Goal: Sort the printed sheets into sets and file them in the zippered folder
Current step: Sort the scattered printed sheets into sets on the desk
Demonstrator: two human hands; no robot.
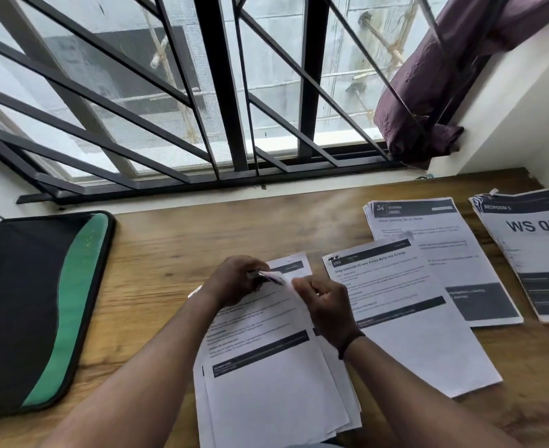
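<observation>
Two hands, left (pixel 234 279) and right (pixel 323 305), pinching the curled top corner of the white printed-sheet stack (pixel 266 367) lying mid-bench (pixel 157 253), three more sheet piles (pixel 434 263) lying rightward, black-and-green zippered folder (pixel 34 305) lying closed at far left.

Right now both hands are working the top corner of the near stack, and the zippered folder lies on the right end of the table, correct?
Not quite: the head view shows the zippered folder on the left end of the table. Both the left hand and the right hand do pinch the near stack's top corner.
</observation>
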